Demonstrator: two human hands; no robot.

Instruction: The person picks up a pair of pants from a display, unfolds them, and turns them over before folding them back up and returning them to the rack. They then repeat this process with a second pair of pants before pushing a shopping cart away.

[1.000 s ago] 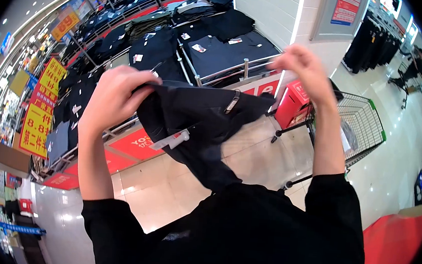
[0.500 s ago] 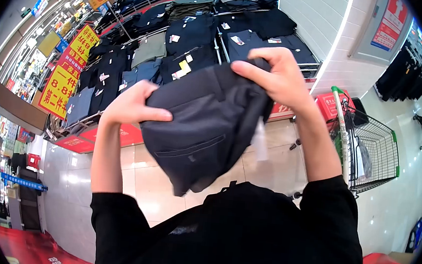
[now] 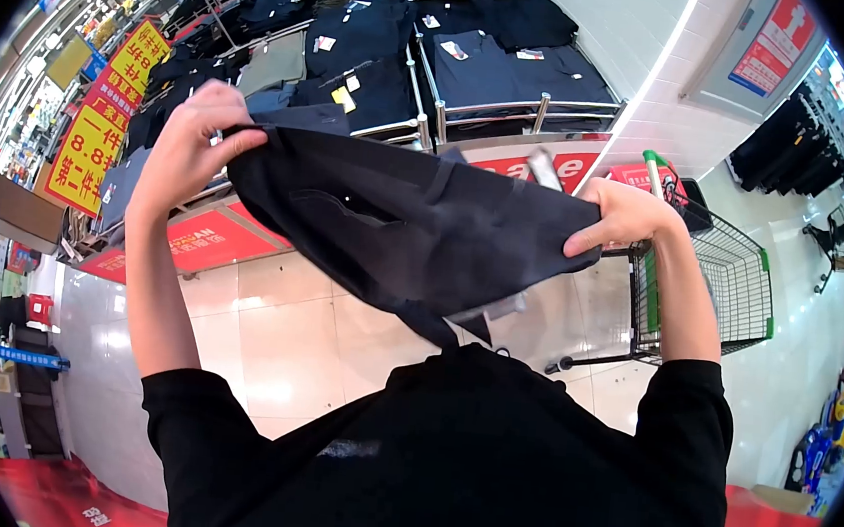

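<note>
A dark grey garment (image 3: 426,214), which looks like trousers, is stretched between both hands in front of the chest. My left hand (image 3: 197,143) is closed on its upper left corner, with the thumb on top of the fabric. At the opposite end, my right hand (image 3: 627,216) pinches the edge of the cloth. The middle sags in folds, and a pocket opening shows near the left. A pale tag, blurred, sticks up behind the upper right edge.
Beyond the garment, a metal-railed display (image 3: 542,101) bears folded dark clothes. A wire shopping cart (image 3: 732,276) with green trim stands at the right, beside a white wall (image 3: 613,29). Red and yellow sale signs (image 3: 103,120) hang at the left.
Both hands have moved apart, my left hand leftward and up, my right hand rightward and down. The garment is now pulled wide instead of bunched. The view has shifted slightly.
</note>
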